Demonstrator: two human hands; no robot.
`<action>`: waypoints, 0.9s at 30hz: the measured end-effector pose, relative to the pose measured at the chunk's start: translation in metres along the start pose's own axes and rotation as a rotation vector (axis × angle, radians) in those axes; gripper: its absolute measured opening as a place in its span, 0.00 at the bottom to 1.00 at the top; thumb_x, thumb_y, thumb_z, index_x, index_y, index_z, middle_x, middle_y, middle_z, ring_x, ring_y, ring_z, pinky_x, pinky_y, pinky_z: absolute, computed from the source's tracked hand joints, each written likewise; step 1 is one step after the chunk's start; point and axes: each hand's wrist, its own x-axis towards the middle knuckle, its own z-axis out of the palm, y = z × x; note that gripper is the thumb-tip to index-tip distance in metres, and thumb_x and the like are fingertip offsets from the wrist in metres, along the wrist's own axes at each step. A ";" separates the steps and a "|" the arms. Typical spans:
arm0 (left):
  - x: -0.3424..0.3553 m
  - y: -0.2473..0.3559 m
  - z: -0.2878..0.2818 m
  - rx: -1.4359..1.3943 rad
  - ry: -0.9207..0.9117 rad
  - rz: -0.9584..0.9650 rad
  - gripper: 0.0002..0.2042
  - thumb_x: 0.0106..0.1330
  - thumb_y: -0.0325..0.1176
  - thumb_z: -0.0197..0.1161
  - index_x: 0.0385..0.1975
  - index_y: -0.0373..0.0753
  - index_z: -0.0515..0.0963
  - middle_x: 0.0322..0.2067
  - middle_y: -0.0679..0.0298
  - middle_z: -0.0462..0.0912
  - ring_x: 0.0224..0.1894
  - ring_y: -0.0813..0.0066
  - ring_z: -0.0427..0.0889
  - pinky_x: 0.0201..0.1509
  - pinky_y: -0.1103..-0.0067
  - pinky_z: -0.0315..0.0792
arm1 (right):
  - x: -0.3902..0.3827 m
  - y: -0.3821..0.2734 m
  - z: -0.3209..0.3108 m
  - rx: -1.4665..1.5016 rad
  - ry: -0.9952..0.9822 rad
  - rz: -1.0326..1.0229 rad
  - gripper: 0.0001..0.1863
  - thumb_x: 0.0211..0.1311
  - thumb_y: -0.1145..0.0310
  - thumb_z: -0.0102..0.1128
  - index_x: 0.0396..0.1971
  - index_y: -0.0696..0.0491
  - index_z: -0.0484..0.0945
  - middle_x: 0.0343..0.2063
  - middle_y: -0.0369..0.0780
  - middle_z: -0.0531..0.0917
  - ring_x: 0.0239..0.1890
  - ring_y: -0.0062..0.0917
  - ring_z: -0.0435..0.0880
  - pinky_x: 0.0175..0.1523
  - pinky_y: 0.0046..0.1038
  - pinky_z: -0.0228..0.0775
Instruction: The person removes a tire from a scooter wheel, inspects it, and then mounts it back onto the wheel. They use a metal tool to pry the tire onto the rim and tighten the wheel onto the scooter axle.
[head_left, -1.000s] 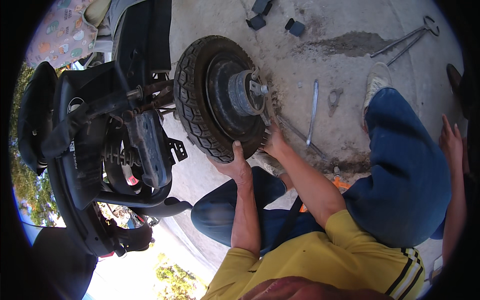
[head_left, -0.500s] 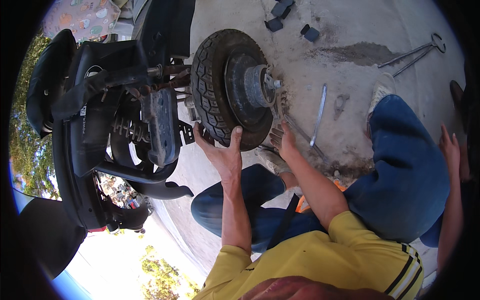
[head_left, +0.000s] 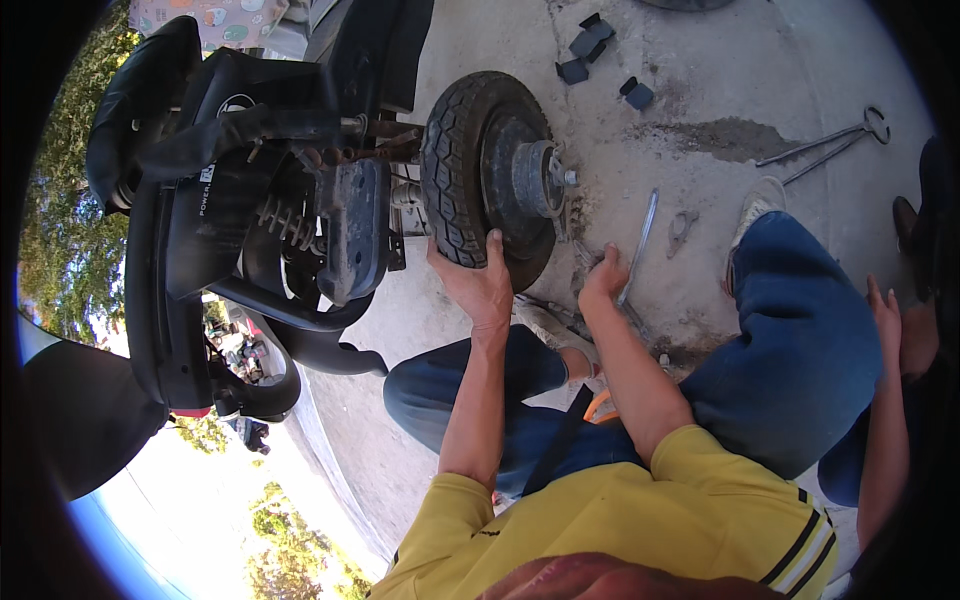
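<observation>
A black-treaded wheel [head_left: 455,175] with a grey metal hub [head_left: 530,180] stands beside the underside of a black scooter [head_left: 225,190]. My left hand [head_left: 477,290] grips the tyre's near edge, thumb on the sidewall and fingers around the tread. To its right, my right hand [head_left: 604,278] is closed low over the ground, next to the hub's axle end. Metal tools lie right under and beside that hand; what its fingers hold is hidden. A long shiny bar-shaped tool [head_left: 641,240] lies just right of it.
Pliers-like metal piece [head_left: 681,228] lies on the concrete. Farther right rests a long two-legged metal tool [head_left: 850,135] with a ring end. Small dark box-like pieces [head_left: 590,42] lie at the back. Another person's hand [head_left: 882,305] and shoe [head_left: 905,222] show at the right edge.
My right hand has gone from open fingers to closed, lower by the tools on the ground. My left hand stays on the tyre. The view has shifted, moving scooter and wheel rightward.
</observation>
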 end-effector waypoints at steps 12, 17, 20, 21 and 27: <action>0.022 0.000 -0.009 0.042 -0.056 0.109 0.48 0.54 0.44 0.81 0.71 0.28 0.61 0.62 0.34 0.73 0.64 0.37 0.75 0.67 0.59 0.70 | -0.134 -0.252 0.078 0.289 -0.584 -0.838 0.25 0.79 0.52 0.57 0.58 0.61 0.76 0.52 0.45 0.82 0.55 0.31 0.80 0.62 0.33 0.70; 0.006 -0.013 -0.005 0.005 0.038 0.074 0.44 0.55 0.41 0.80 0.68 0.30 0.64 0.55 0.36 0.79 0.56 0.35 0.80 0.60 0.56 0.74 | -0.189 -0.310 0.122 0.102 -0.612 -1.415 0.26 0.78 0.53 0.54 0.62 0.59 0.74 0.60 0.51 0.77 0.65 0.46 0.74 0.72 0.46 0.60; 0.002 -0.012 0.002 -0.056 0.042 0.111 0.41 0.55 0.40 0.80 0.66 0.31 0.65 0.53 0.37 0.79 0.53 0.34 0.81 0.56 0.55 0.75 | -0.145 -0.214 0.182 -0.588 -0.662 -1.625 0.25 0.75 0.55 0.56 0.60 0.59 0.76 0.63 0.51 0.77 0.69 0.48 0.70 0.77 0.53 0.52; 0.000 -0.021 0.001 -0.072 0.044 0.102 0.41 0.54 0.40 0.80 0.66 0.31 0.66 0.52 0.38 0.79 0.52 0.34 0.81 0.55 0.55 0.75 | -0.148 -0.208 0.182 -0.686 -0.735 -1.602 0.25 0.73 0.56 0.57 0.59 0.59 0.78 0.64 0.50 0.77 0.71 0.47 0.69 0.78 0.54 0.50; 0.000 -0.029 0.007 -0.146 0.060 0.065 0.43 0.53 0.42 0.80 0.66 0.32 0.65 0.54 0.43 0.78 0.54 0.38 0.81 0.55 0.56 0.77 | -0.167 -0.232 0.145 -0.619 -0.845 -1.482 0.18 0.71 0.64 0.59 0.53 0.60 0.82 0.58 0.48 0.82 0.63 0.48 0.77 0.70 0.45 0.66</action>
